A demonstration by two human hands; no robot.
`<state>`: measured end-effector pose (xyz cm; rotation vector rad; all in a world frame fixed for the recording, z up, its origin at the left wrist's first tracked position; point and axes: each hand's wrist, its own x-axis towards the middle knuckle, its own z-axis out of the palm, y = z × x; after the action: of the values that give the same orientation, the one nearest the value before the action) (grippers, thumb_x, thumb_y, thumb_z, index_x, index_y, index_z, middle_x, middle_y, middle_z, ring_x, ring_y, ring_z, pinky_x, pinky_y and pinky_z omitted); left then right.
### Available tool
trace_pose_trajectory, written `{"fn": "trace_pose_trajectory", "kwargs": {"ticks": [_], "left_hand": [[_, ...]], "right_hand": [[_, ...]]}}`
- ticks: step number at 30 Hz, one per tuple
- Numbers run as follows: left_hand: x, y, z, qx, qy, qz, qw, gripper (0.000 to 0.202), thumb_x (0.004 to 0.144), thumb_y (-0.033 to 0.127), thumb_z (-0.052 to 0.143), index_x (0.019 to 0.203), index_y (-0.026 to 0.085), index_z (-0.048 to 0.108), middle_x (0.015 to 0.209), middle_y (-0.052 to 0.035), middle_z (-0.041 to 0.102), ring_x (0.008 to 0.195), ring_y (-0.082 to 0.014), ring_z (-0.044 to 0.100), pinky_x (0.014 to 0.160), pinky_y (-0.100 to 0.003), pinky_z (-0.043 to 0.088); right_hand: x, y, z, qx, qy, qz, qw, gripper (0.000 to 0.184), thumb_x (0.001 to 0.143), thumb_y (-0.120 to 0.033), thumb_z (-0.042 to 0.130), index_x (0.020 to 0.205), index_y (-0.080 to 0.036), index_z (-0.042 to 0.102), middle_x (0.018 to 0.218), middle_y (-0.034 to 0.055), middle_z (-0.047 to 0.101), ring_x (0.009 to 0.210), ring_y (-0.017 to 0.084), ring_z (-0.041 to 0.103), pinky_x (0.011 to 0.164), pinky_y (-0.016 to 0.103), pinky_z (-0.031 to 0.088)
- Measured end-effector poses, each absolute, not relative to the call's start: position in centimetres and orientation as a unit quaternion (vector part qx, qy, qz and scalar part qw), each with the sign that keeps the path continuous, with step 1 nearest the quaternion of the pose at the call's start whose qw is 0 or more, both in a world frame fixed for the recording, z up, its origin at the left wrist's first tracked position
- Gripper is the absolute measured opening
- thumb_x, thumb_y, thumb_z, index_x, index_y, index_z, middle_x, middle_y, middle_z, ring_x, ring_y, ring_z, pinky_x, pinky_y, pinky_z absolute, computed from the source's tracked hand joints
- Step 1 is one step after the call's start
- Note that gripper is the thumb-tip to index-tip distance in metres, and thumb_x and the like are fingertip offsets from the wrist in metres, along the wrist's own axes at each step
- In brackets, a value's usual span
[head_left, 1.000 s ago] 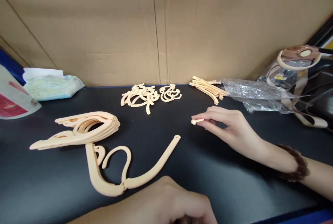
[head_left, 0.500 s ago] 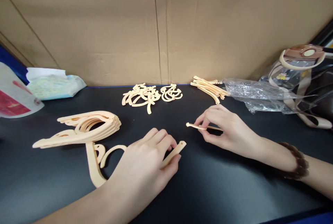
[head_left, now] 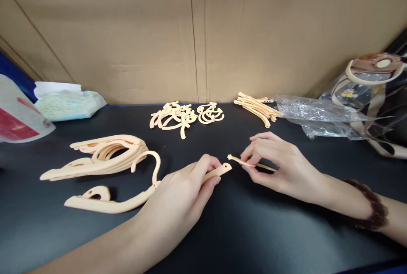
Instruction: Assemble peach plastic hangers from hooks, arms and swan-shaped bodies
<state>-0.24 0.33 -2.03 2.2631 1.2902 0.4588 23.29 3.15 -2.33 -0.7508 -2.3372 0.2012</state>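
A beige plastic clothes hanger (head_left: 124, 206) with a curved hook runs under my left hand (head_left: 187, 193), which is closed on it. One hanger end with a small hole pokes out past the thumb, pointing right. My right hand (head_left: 273, 159) pinches a thin beige bar (head_left: 237, 159) between thumb and fingers. The bar's knobbed tip sits close to the holed hanger end; whether they touch I cannot tell. Left of my hands lies a stack of beige hangers (head_left: 108, 168), nested together.
Toward the back of the black table (head_left: 286, 231) lie a pile of curved beige pieces (head_left: 173, 117), a smaller pile of hooks (head_left: 210, 113) and a bundle of bars (head_left: 257, 106). Clear plastic bags (head_left: 321, 115) and a bottle (head_left: 365, 74) stand right; a tissue pack (head_left: 68, 102) lies left.
My left hand has turned the hanger, so its hook and far arm now show and its holed end points right. The holed end and the bar's tip have come closer together.
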Motion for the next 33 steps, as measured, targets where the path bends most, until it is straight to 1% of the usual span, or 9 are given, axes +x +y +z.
{"fn": "trace_pose_trajectory", "kwargs": {"ticks": [5,10,12,15,19,21,24,28,33], "left_hand": [[-0.18,0.23,-2.1,0.835,0.465,0.172,0.238,0.016,0.099,0.028,0.033,0.11,0.027,0.044,0.093,0.0025,0.066,0.073,-0.016,0.065,0.062,-0.025,0.045],[-0.12,0.12,-2.17,0.844,0.456,0.185,0.211,0.026,0.098,0.031,0.039,0.124,0.029,0.041,0.08,0.0057,0.066,0.066,-0.0142,0.066,0.055,-0.022,0.042],[-0.15,0.15,-2.15,0.852,0.441,0.191,0.21,0.028,0.098,0.031,0.042,0.126,0.031,0.042,0.084,0.0061,0.067,0.07,-0.0131,0.067,0.056,-0.021,0.043],[-0.23,0.19,-2.07,0.855,0.429,0.196,0.216,0.022,0.099,0.031,0.042,0.12,0.031,0.049,0.096,0.0055,0.069,0.08,-0.0127,0.068,0.063,-0.02,0.046],[-0.27,0.18,-1.9,0.847,0.439,0.195,0.226,0.021,0.098,0.03,0.045,0.118,0.03,0.05,0.101,0.0056,0.07,0.083,-0.013,0.069,0.064,-0.021,0.046],[-0.25,0.17,-1.88,0.848,0.432,0.194,0.24,0.022,0.099,0.029,0.044,0.12,0.03,0.05,0.105,0.0061,0.069,0.087,-0.0127,0.068,0.068,-0.021,0.047],[-0.22,0.15,-2.01,0.85,0.42,0.192,0.255,0.022,0.1,0.028,0.042,0.119,0.031,0.05,0.111,0.007,0.069,0.093,-0.0128,0.067,0.071,-0.021,0.047],[-0.28,0.11,-2.28,0.85,0.427,0.19,0.243,0.021,0.1,0.03,0.042,0.118,0.03,0.051,0.108,0.0069,0.069,0.09,-0.0132,0.068,0.067,-0.022,0.046],[-0.33,0.02,-2.3,0.844,0.438,0.211,0.227,0.023,0.098,0.028,0.046,0.12,0.031,0.052,0.106,0.0086,0.07,0.089,-0.0103,0.068,0.069,-0.019,0.046]], "right_hand": [[23.26,3.13,-2.11,-0.244,-0.913,0.082,0.316,0.014,0.087,-0.011,0.057,0.079,-0.021,0.051,0.08,-0.002,0.066,0.07,0.011,0.061,0.092,0.039,0.042],[23.41,2.98,-2.13,-0.213,-0.926,0.111,0.292,0.014,0.091,-0.014,0.058,0.08,-0.02,0.051,0.086,-0.0008,0.066,0.078,0.012,0.058,0.086,0.034,0.042],[23.49,2.95,-2.09,-0.205,-0.93,0.118,0.28,0.013,0.092,-0.015,0.058,0.081,-0.02,0.053,0.087,-0.0004,0.067,0.081,0.013,0.057,0.086,0.034,0.042],[23.52,2.94,-1.97,-0.199,-0.93,0.134,0.278,0.013,0.092,-0.015,0.059,0.081,-0.019,0.054,0.087,-0.0004,0.067,0.083,0.013,0.057,0.086,0.034,0.041],[23.32,2.91,-1.81,-0.222,-0.916,0.175,0.284,0.014,0.086,-0.022,0.069,0.081,-0.019,0.057,0.086,-0.0001,0.067,0.082,0.013,0.057,0.084,0.032,0.041],[23.2,2.86,-1.78,-0.242,-0.906,0.194,0.288,0.017,0.083,-0.026,0.073,0.092,-0.018,0.061,0.084,0.0004,0.066,0.081,0.014,0.057,0.082,0.031,0.042],[23.13,2.73,-1.76,-0.267,-0.895,0.226,0.277,0.026,0.085,-0.025,0.071,0.109,-0.02,0.063,0.083,-0.0005,0.065,0.08,0.014,0.056,0.08,0.03,0.042],[23.19,2.72,-1.71,-0.308,-0.864,0.3,0.261,0.017,0.086,-0.028,0.069,0.102,-0.023,0.069,0.082,-0.0011,0.066,0.081,0.014,0.057,0.078,0.028,0.043],[23.2,3.18,-1.72,-0.345,-0.798,0.407,0.281,0.025,0.081,-0.034,0.074,0.103,-0.022,0.073,0.082,-0.0003,0.066,0.08,0.013,0.059,0.076,0.027,0.044]]}}
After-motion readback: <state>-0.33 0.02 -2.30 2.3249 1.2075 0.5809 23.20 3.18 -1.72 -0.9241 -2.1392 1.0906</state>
